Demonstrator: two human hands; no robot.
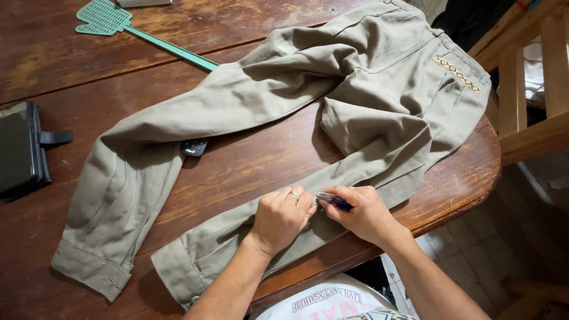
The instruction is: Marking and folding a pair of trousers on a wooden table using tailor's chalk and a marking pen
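We press our left hand [280,216] clenched on the trousers [284,118] leg; right hand [363,214] grips a small tool [332,200] at the seam; work looks just begun.

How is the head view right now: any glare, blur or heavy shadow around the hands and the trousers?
Head view: even, soft light; mild sheen on the wooden table, no harsh glare. The khaki trousers show soft fold shadows. The left hand and right hand are sharp; the small tool is too small to make out.
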